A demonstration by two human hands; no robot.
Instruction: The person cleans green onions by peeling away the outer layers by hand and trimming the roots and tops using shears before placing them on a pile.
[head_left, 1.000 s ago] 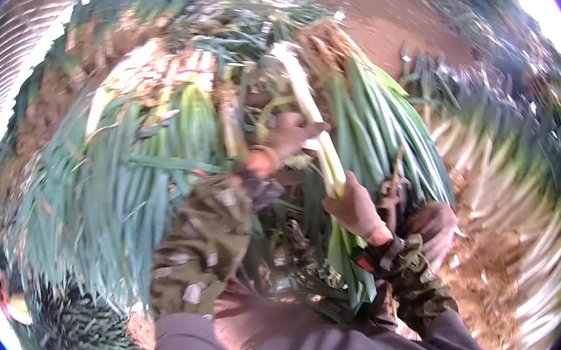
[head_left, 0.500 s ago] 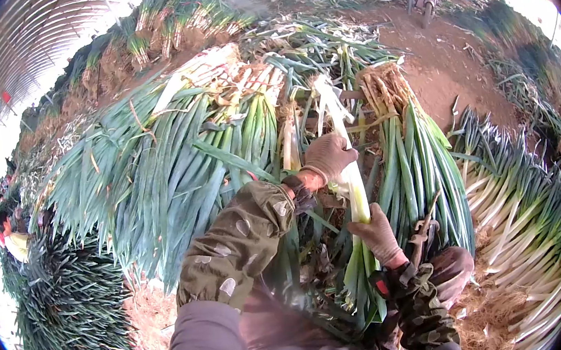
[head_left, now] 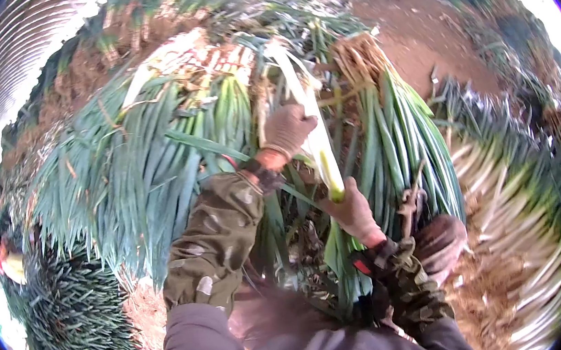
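In the head view, a single leek (head_left: 319,144) lies between my hands, its white root end pointing away from me and its green leaves hanging towards my lap. My left hand (head_left: 288,131), in a knit glove, is closed at the white shaft, with its fingertips against it. Lower down, my gloved right hand (head_left: 354,215) grips the leek where white turns to green. Loose pale strips of outer layer hang near the upper shaft. The fingers' undersides are hidden.
A large heap of leeks (head_left: 146,149) lies to the left, roots away from me. A tied leek bundle (head_left: 393,127) stands close on the right. More leeks (head_left: 498,198) lie in a row at far right. Another person (head_left: 10,264) is at the far left.
The whole view has shifted, so everything sits higher and further left. The leek leans slightly more to the left, my left hand moving with it. Both hands stay closed on it.
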